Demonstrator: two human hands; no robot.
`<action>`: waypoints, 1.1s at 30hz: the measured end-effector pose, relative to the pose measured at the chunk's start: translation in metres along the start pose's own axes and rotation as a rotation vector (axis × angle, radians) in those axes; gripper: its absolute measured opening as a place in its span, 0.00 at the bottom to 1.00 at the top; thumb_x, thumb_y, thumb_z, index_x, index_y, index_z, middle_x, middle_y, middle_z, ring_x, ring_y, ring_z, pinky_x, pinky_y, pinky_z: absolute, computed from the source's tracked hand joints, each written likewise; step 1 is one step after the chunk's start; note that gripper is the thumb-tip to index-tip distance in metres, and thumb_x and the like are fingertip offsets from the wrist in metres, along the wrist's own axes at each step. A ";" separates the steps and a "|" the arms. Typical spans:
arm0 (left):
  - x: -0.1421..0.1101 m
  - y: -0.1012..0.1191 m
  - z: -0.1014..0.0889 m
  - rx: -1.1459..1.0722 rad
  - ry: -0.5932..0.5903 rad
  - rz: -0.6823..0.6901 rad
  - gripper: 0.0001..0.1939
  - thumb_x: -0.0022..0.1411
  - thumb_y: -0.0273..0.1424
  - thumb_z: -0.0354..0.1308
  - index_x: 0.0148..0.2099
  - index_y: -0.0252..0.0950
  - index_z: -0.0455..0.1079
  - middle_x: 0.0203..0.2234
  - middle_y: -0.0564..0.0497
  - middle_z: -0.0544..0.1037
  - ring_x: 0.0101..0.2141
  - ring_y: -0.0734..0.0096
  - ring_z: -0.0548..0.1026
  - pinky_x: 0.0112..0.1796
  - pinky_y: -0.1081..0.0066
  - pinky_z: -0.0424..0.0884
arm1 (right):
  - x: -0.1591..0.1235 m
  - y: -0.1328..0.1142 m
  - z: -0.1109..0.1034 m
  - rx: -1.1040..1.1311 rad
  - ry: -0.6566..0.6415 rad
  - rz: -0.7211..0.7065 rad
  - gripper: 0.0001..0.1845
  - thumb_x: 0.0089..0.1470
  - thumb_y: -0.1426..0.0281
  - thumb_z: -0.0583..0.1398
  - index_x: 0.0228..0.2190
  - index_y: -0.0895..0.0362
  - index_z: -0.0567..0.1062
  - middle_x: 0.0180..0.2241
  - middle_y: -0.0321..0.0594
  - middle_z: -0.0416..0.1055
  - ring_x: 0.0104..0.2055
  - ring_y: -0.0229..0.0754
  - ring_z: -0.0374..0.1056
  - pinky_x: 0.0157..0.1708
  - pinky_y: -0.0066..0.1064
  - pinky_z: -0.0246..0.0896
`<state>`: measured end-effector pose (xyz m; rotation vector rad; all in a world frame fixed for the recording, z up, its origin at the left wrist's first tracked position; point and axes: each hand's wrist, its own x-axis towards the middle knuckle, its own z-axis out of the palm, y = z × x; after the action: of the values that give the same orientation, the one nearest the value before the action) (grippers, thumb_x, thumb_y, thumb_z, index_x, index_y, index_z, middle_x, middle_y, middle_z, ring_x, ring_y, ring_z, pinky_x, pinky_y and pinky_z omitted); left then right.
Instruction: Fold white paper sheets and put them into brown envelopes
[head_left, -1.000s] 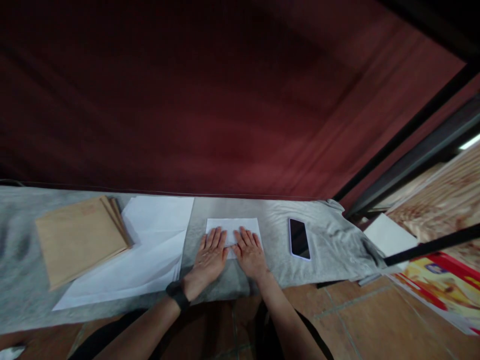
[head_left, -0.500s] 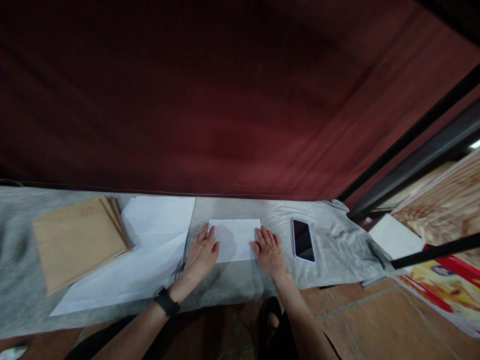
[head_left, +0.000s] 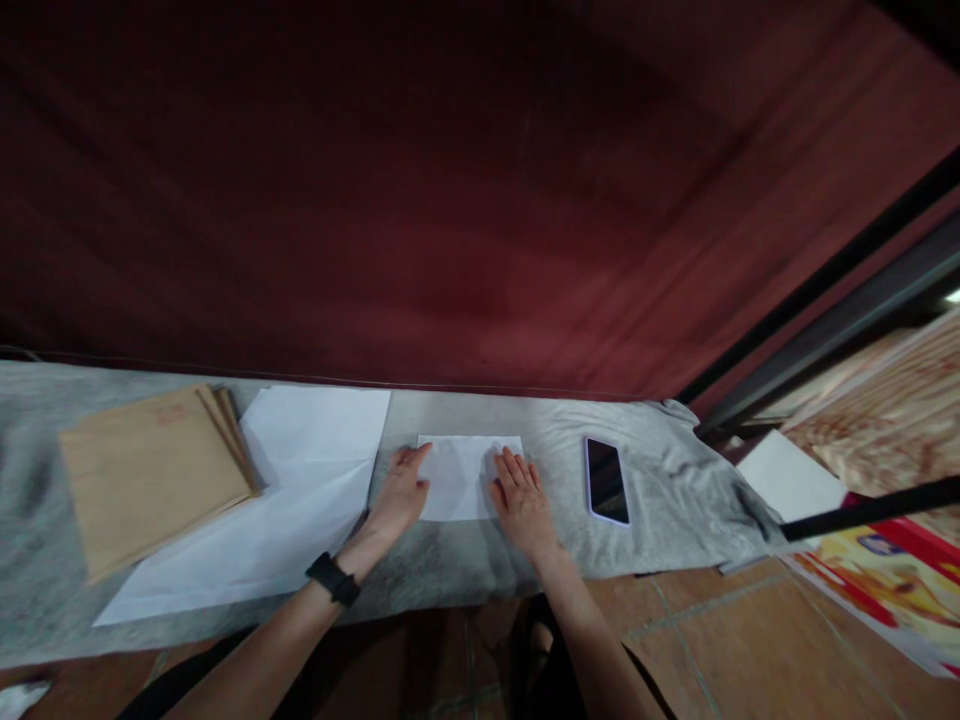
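Observation:
A folded white sheet of paper (head_left: 459, 480) lies flat on the grey cloth in front of me. My left hand (head_left: 401, 495) is at the sheet's left edge, its index finger stretched over the far left corner and the thumb held apart. Flat on the right part of the sheet rests my right hand (head_left: 523, 500), fingers stretched out towards the far edge. Neither hand grips anything. A black watch (head_left: 334, 580) sits on my left wrist.
Brown envelopes (head_left: 154, 470) are stacked at the left, partly over large white sheets (head_left: 315, 500). A phone (head_left: 606, 482) lies right of my right hand on the grey cloth (head_left: 675, 500). Behind rises a dark red curtain (head_left: 450, 250); a printed box (head_left: 892, 580) is at far right.
Both hands have moved apart from the sheet's middle to its two sides, uncovering its centre. Most recently, my right hand has slid slightly inward over the paper.

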<state>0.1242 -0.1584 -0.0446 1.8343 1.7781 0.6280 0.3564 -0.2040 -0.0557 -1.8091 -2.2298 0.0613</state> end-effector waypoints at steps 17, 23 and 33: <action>-0.017 0.026 0.019 0.386 0.200 0.280 0.26 0.69 0.26 0.45 0.67 0.30 0.61 0.68 0.35 0.58 0.67 0.49 0.59 0.63 0.51 0.60 | 0.012 -0.029 0.007 0.090 -0.045 -0.029 0.26 0.71 0.65 0.46 0.66 0.56 0.61 0.69 0.43 0.55 0.71 0.46 0.50 0.70 0.48 0.40; -0.012 0.043 0.053 0.354 0.023 0.380 0.28 0.71 0.32 0.41 0.69 0.29 0.59 0.68 0.39 0.61 0.69 0.58 0.55 0.67 0.54 0.49 | 0.019 -0.027 0.009 0.036 -0.063 -0.013 0.28 0.68 0.72 0.45 0.67 0.56 0.58 0.69 0.42 0.54 0.71 0.45 0.50 0.70 0.46 0.40; -0.012 0.034 0.053 0.372 0.042 0.343 0.30 0.72 0.37 0.41 0.71 0.29 0.54 0.70 0.41 0.55 0.70 0.60 0.50 0.68 0.56 0.43 | 0.020 -0.017 0.016 -0.032 -0.010 0.051 0.27 0.70 0.65 0.48 0.67 0.54 0.60 0.69 0.44 0.53 0.71 0.50 0.49 0.68 0.48 0.43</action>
<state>0.1836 -0.1735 -0.0626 2.4272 1.7069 0.4826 0.3327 -0.1864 -0.0645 -1.8864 -2.2045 0.0447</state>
